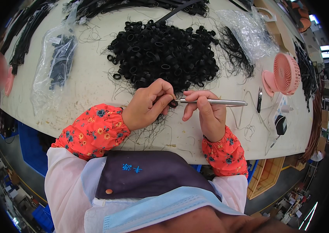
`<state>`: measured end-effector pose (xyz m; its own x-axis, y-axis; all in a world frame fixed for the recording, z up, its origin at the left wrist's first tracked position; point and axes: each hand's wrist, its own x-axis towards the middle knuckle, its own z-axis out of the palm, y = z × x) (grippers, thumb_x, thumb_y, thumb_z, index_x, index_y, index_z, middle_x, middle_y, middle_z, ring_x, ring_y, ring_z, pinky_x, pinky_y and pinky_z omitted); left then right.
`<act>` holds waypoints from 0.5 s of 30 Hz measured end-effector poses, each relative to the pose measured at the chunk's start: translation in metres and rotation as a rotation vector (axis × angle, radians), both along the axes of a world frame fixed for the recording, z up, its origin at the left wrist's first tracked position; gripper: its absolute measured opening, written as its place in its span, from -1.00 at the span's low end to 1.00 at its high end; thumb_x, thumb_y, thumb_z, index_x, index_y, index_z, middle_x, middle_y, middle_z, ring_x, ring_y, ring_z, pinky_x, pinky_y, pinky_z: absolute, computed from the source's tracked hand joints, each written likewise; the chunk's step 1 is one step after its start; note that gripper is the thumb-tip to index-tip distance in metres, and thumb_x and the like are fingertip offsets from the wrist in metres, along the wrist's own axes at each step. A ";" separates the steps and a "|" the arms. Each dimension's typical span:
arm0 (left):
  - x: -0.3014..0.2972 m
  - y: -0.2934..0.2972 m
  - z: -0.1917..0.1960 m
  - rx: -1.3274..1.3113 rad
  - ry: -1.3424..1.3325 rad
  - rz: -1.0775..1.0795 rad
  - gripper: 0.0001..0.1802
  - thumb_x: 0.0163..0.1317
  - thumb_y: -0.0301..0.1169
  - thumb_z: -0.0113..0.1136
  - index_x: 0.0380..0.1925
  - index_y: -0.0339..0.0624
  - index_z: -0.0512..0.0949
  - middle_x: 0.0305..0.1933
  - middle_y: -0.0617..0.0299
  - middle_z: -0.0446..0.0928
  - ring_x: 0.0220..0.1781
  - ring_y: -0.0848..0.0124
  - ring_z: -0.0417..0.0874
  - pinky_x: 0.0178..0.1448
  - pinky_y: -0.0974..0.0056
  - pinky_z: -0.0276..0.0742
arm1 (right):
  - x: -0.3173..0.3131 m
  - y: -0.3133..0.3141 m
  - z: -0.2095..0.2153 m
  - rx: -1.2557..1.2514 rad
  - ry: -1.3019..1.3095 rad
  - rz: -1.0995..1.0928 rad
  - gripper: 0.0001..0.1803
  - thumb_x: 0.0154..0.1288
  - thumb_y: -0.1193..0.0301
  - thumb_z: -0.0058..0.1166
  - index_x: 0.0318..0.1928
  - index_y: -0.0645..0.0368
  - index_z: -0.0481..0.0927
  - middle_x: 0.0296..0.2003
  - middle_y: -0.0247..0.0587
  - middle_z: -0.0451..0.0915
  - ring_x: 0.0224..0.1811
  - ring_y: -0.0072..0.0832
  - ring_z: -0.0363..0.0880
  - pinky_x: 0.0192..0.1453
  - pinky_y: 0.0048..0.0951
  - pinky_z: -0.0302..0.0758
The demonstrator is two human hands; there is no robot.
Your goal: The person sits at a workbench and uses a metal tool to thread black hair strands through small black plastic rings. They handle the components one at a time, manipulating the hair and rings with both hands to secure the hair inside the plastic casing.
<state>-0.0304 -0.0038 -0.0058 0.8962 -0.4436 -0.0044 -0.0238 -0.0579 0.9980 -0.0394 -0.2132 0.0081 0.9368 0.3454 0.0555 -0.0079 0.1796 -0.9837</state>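
Observation:
My left hand (151, 104) pinches a small black loop (173, 103) between thumb and fingers, at the near edge of the pile. In my right hand (209, 112) is a slim silver pen-shaped tool (219, 102), held nearly level. Its thin tip points left and is at the loop; whether it touches cannot be made out. Just beyond both hands lies a big heap of similar black loops (164, 54). Loose black threads (149, 134) are scattered on the pale table (94, 77) around the heap and under my wrists.
A pink fan (286, 73) stands at right, near a black-handled cutting tool (259, 100), a white power strip (279, 106) and a pale cord (235, 118). Clear plastic bags (53, 66) lie left and far right. Black straps (141, 7) line the far edge. A wooden crate (265, 176) sits below the table.

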 end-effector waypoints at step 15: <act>-0.001 -0.001 -0.001 -0.028 0.005 -0.003 -0.93 0.41 -0.53 -0.08 -0.15 -0.27 0.35 -0.34 0.28 0.51 -0.45 0.64 0.52 -0.36 0.52 0.44 | -0.002 -0.002 -0.002 -0.017 -0.052 -0.036 -0.69 0.49 0.28 -0.11 -0.08 0.31 0.52 -0.41 -0.21 0.59 -0.37 -0.59 0.57 -0.24 -0.58 0.44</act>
